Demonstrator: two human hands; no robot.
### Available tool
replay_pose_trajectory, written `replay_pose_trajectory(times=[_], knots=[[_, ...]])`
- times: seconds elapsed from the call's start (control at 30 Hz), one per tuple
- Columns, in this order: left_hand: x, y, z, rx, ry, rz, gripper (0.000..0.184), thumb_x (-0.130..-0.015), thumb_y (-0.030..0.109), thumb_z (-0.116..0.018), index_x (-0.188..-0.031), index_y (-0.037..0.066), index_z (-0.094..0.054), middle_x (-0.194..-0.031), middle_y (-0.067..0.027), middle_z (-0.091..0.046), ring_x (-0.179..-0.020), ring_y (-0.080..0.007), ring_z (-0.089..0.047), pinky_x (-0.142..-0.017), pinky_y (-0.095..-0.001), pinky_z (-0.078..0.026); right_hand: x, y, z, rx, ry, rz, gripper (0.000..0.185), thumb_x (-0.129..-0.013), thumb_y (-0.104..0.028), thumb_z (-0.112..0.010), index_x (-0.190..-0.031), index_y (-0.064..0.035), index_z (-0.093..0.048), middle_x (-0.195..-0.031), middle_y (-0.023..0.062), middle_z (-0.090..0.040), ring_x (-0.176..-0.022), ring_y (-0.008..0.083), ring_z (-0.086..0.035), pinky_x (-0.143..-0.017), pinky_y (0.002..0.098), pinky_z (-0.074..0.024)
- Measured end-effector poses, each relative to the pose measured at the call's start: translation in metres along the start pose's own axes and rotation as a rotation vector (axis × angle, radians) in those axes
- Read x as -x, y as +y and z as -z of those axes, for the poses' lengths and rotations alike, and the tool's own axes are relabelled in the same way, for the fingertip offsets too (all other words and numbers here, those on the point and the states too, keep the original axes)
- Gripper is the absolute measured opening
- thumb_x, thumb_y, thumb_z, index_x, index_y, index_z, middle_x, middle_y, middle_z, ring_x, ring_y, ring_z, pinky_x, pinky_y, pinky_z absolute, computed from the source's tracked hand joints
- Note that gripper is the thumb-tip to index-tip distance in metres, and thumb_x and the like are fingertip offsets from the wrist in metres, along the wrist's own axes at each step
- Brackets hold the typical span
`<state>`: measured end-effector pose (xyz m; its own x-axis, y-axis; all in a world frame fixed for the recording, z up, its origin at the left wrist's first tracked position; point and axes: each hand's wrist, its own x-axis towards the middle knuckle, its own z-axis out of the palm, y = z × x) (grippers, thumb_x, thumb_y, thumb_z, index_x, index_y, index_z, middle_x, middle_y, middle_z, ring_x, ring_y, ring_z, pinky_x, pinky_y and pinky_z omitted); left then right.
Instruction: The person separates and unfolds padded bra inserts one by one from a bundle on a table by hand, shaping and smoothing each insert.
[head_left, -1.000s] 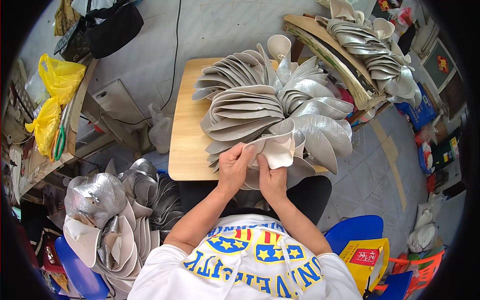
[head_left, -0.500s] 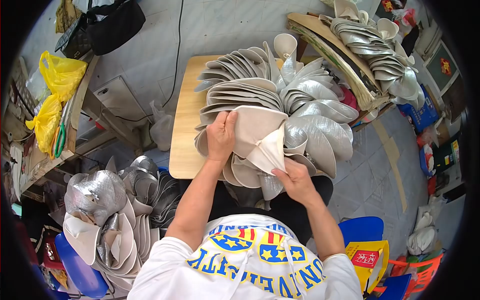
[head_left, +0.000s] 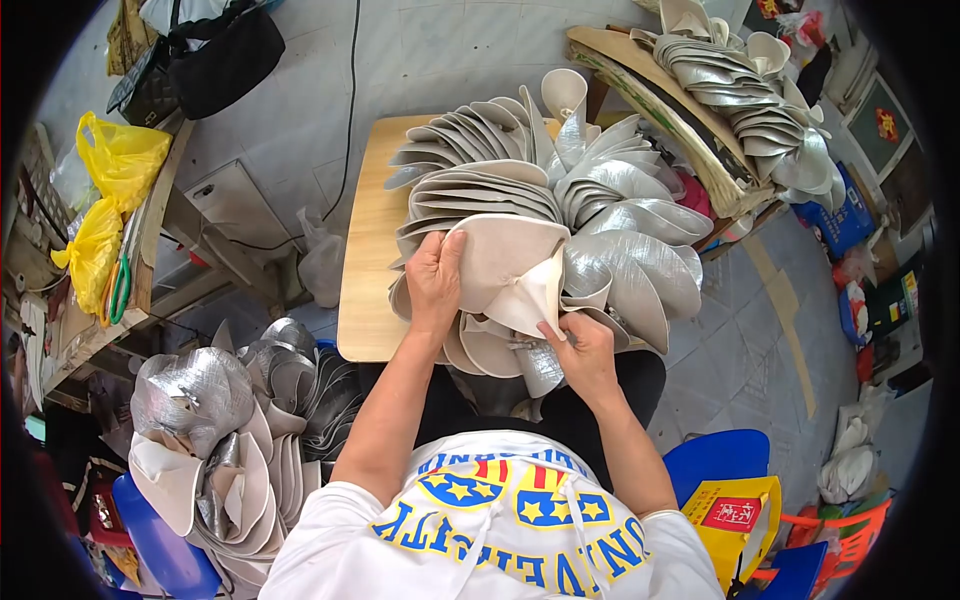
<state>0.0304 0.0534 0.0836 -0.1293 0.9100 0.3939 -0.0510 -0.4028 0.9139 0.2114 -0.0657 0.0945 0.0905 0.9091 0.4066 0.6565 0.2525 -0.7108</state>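
In front of me is a beige, padded-looking curved piece (head_left: 505,255) with a folded cream flap (head_left: 537,295) at its lower right. My left hand (head_left: 436,280) grips its left edge, thumb towards me. At the lower corner of the flap, my right hand (head_left: 585,355) is closed in a pinch. Behind and under the held piece lie stacks of similar pieces (head_left: 480,190), beige on one side. Silver foil faces show on the fanned pieces to the right (head_left: 635,265). What kind of article these are, I cannot make out.
The stacks rest on a small wooden table (head_left: 368,300). More pieces are heaped at lower left (head_left: 195,400) and on a board (head_left: 620,65) at upper right. Yellow bags (head_left: 120,160) and green-handled scissors (head_left: 120,290) are on the left bench. A blue stool (head_left: 715,460) stands at right.
My right hand has shifted slightly down the flap's corner, and its fingers are curled more. The left hand keeps its hold on the piece's edge. The whole view has moved a little.
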Motion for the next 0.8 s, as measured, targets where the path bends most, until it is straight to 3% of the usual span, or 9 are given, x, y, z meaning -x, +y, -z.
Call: replay_pose_trajectory(times=[0.17,0.3,0.43,0.53,0.57,0.63,0.73,0.77,0.8], knots=[[0.016,-0.003,0.002,-0.045,-0.026,-0.013,0.033,-0.097,0.023,-0.056,-0.072,0.004,-0.048,-0.065,0.0055,-0.039,-0.064,-0.0048,-0.032,-0.054,-0.0229,-0.03,0.009,-0.027,0.008,0.134,0.037,0.051,0.041,-0.075,-0.029,-0.076,-0.098,-0.0002,-0.058,-0.086,0.0133,-0.064,-0.076,0.0289,-0.065,-0.068,0.0351,-0.0512],[0.023,-0.008,0.003,-0.064,-0.041,-0.038,0.029,-0.097,0.023,-0.057,-0.078,0.002,-0.052,-0.063,0.0016,-0.043,-0.062,-0.0062,-0.035,-0.054,-0.0243,-0.034,0.003,-0.049,0.017,0.059,0.113,0.12,0.044,-0.078,-0.027,-0.075,-0.104,0.003,-0.057,-0.087,0.0157,-0.065,-0.076,0.028,-0.066,-0.067,0.0348,-0.0515],[0.029,-0.006,0.008,-0.079,-0.035,-0.108,0.024,-0.097,0.022,-0.056,-0.085,0.001,-0.056,-0.063,-0.002,-0.049,-0.061,-0.0079,-0.04,-0.055,-0.0251,-0.038,-0.021,-0.032,0.011,-0.128,0.139,-0.221,0.046,-0.083,-0.029,-0.071,-0.109,0.0075,-0.059,-0.088,0.017,-0.069,-0.069,0.0217,-0.067,-0.064,0.0332,-0.0522],[0.039,-0.006,0.015,-0.179,-0.015,-0.158,0.019,-0.098,0.019,-0.054,-0.093,0.002,-0.057,-0.062,-0.0043,-0.054,-0.057,-0.0115,-0.047,-0.057,-0.0262,-0.042,-0.038,-0.026,0.01,-0.257,-0.028,-0.369,0.041,-0.084,-0.028,-0.07,-0.102,0.0081,-0.062,-0.083,0.0152,-0.069,-0.066,0.0174,-0.066,-0.058,0.0313,-0.0523],[0.045,-0.006,0.02,-0.233,-0.015,-0.125,0.015,-0.097,0.016,-0.054,-0.096,0.002,-0.057,-0.067,-0.0067,-0.056,-0.061,-0.015,-0.05,-0.059,-0.0279,-0.044,-0.043,-0.029,0.01,-0.376,-0.12,-0.459,0.033,-0.086,-0.025,-0.068,-0.094,0.0069,-0.064,-0.078,0.0123,-0.067,-0.064,0.0142,-0.065,-0.052,0.0282,-0.0515],[0.054,0.0,0.027,-0.337,-0.012,-0.067,0.012,-0.095,0.011,-0.054,-0.102,0.002,-0.058,-0.077,-0.0114,-0.061,-0.068,-0.0218,-0.058,-0.065,-0.0314,-0.047,-0.043,-0.026,0.002,-0.439,-0.176,-0.394,0.031,-0.087,-0.024,-0.067,-0.09,0.0061,-0.064,-0.077,0.0113,-0.067,-0.063,0.0133,-0.064,-0.05,0.0266,-0.0505],[0.06,0.019,0.027,-0.542,0.023,-0.415,0.026,-0.088,0.003,-0.057,-0.114,0.002,-0.057,-0.098,-0.0173,-0.061,-0.087,-0.0325,-0.06,-0.078,-0.0385,-0.048,-0.041,-0.027,-0.008,-0.412,-0.208,-0.348,0.027,-0.087,-0.021,-0.066,-0.083,0.0053,-0.06,-0.075,0.0097,-0.063,-0.06,0.0136,-0.062,-0.049,0.0269,-0.0498],[0.065,0.028,0.026,-0.629,-0.029,-0.44,0.042,-0.081,0.005,-0.061,-0.122,0.002,-0.054,-0.111,-0.0191,-0.057,-0.098,-0.035,-0.057,-0.091,-0.0468,-0.041,-0.04,-0.023,-0.011,-0.404,-0.21,-0.332,0.027,-0.087,-0.021,-0.066,-0.083,0.0054,-0.06,-0.075,0.0098,-0.061,-0.059,0.0141,-0.061,-0.049,0.0275,-0.0498],[0.066,0.042,0.021,-0.663,-0.048,-0.506,0.043,-0.08,0.005,-0.062,-0.122,0.003,-0.055,-0.109,-0.0183,-0.058,-0.098,-0.0334,-0.058,-0.092,-0.0464,-0.04,-0.041,-0.02,-0.015,-0.396,-0.212,-0.314,0.028,-0.086,-0.021,-0.067,-0.083,0.0055,-0.059,-0.075,0.0099,-0.06,-0.058,0.0146,-0.061,-0.049,0.028,-0.0497]])
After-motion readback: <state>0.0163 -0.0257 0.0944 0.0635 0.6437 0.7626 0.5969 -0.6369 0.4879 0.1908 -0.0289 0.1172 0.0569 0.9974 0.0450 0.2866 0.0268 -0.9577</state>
